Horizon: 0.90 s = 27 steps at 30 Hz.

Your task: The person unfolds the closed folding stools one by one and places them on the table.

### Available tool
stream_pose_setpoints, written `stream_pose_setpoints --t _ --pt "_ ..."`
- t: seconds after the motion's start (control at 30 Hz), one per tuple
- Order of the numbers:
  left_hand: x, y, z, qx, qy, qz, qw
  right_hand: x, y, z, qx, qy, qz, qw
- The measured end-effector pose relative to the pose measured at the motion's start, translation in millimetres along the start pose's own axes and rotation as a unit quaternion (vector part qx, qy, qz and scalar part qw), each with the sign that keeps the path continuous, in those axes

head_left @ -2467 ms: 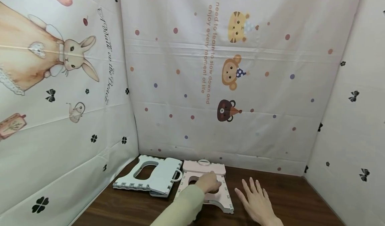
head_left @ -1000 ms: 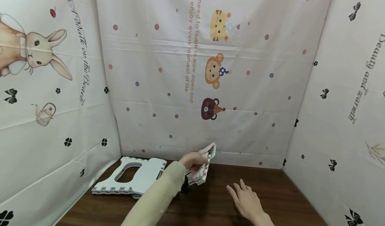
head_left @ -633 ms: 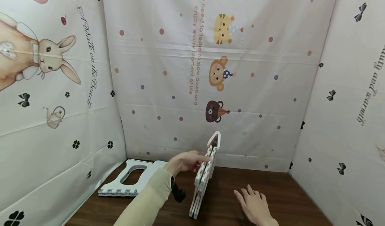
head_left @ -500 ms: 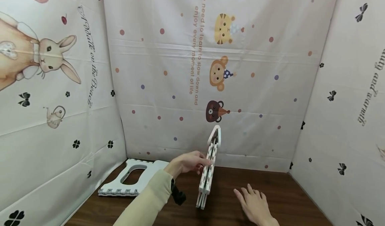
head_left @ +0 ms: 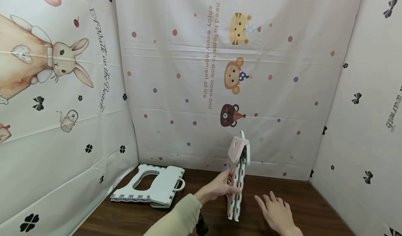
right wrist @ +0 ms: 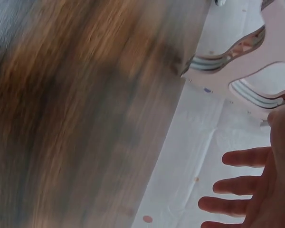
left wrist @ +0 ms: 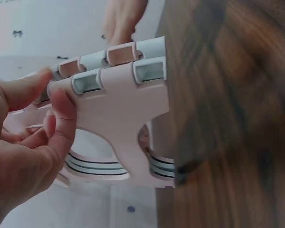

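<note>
A folded pink and white folding step stool (head_left: 237,187) stands on edge, its narrow hinged side toward me and its handle loop at the top. My left hand (head_left: 220,186) grips it from the left, thumb across the hinged edge and fingers against the pink face. In the left wrist view, that stool (left wrist: 128,107) has its leg ends at the dark table; whether they touch is unclear. My right hand (head_left: 277,213) is held just right of the stool, fingers spread and holding nothing. The right wrist view shows my right hand (right wrist: 270,180) below the pink stool (right wrist: 275,35).
A second folding step stool (head_left: 164,185), pale mint, lies folded flat at the left of the dark wooden table (head_left: 301,201). Printed cloth walls (head_left: 188,89) enclose the back and both sides. A black wrist device (head_left: 202,225) hangs under my left wrist.
The pink stool lay flat beside the mint one; my left hand has lifted it onto its edge, then moved it right and turned it slightly. My right hand stays open near the same place.
</note>
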State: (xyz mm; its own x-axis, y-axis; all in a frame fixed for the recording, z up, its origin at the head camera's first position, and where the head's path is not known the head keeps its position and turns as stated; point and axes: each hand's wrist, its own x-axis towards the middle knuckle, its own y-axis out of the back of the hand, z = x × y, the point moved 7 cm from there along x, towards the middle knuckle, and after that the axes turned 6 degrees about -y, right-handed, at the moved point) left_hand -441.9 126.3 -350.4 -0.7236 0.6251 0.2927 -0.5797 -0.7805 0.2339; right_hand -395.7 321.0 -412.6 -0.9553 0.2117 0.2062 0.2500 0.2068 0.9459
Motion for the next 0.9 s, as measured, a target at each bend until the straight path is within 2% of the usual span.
stream_pose_setpoints --t 0.2,0.4,0.57,0.7,0.83,0.9 --pt "11.5 -32.9 -9.1 0.007 -0.029 -0.009 0.9995 3.4 3.5 18.2 -0.021 -0.028 0.0 0.999" --pt "19.4 -52.5 -9.9 0.052 -0.039 -0.011 0.9978 5.0 10.1 37.6 -0.034 -0.044 0.001 0.998" --pt "26.1 -68.6 -9.6 0.085 -0.055 -0.007 0.9948 10.9 26.2 55.1 -0.037 -0.046 0.004 0.998" --pt "31.9 -81.2 -15.0 0.106 -0.065 0.009 0.9922 21.6 53.0 62.3 -0.051 -0.027 0.043 0.997" --pt "37.6 -92.8 -23.0 0.12 -0.071 0.016 0.9901 31.4 93.4 60.7 -0.06 0.019 0.113 0.992" --pt "40.6 -97.6 -26.9 0.128 -0.076 0.019 0.9886 35.3 115.2 56.3 -0.047 0.043 0.134 0.989"
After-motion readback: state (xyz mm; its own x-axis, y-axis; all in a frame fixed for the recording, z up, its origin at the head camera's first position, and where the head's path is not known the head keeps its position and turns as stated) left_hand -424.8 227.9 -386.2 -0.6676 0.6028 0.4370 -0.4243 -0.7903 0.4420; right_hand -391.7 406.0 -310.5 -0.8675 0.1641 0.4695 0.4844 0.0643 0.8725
